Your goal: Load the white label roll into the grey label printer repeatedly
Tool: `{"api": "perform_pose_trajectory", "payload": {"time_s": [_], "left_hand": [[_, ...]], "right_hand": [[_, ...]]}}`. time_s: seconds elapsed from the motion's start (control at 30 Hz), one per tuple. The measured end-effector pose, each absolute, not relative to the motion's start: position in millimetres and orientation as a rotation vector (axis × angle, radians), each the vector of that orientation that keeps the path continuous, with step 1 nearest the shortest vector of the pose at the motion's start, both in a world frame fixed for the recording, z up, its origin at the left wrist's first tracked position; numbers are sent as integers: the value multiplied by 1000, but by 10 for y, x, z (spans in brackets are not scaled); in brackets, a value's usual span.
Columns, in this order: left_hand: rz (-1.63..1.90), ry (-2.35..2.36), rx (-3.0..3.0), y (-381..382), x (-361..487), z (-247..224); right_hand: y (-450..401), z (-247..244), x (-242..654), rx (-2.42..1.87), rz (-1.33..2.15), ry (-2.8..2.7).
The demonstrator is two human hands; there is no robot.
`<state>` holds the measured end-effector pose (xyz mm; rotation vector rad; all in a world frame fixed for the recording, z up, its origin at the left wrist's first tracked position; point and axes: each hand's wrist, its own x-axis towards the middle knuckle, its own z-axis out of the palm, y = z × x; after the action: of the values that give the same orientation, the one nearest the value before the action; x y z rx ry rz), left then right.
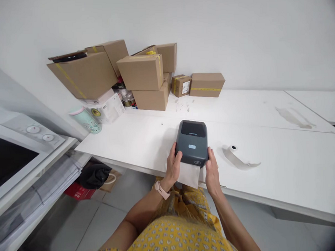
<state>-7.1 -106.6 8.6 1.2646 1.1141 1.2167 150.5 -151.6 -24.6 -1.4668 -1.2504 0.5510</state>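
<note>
A dark grey label printer stands near the front edge of the white table. White label paper comes out from under its front and hangs past the table edge. My left hand grips the printer's left side, thumb at the front corner. On the opposite side, my right hand presses its fingers against the casing. To the right lies a small roll of white paper with a loose curled tail.
Cardboard boxes are stacked at the back left, with smaller boxes by the wall. A mint green tumbler stands at the table's left end. Further left, a white microwave sits on a shelf.
</note>
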Motion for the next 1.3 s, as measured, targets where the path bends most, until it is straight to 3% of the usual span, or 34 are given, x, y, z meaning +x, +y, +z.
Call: {"api": "perform_pose_trajectory", "payload": {"time_s": [0.17, 0.4, 0.57, 0.7, 0.87, 1.07, 1.3], "left_hand": [[1260, 1098, 1289, -1014, -93, 202], [1441, 868, 1396, -290, -99, 650], [1203, 1304, 1535, 209, -22, 422], [950, 1387, 1679, 212, 10, 178], [883, 1522, 1809, 124, 17, 135], [663, 1719, 1974, 209, 102, 171], [479, 1845, 2117, 190, 158, 218]], "right_hand": [[-1470, -119, 1542, -1410, 596, -1214], [-730, 503, 1779, -1290, 286, -1368], [-27, 902, 1954, -1313, 200, -1360], [329, 1108, 2187, -1456, 257, -1395], [143, 1077, 2159, -1338, -153, -1336], [-52, 629, 1901, -1674, 350, -2419], [298, 611, 1738, -1867, 529, -2673]]}}
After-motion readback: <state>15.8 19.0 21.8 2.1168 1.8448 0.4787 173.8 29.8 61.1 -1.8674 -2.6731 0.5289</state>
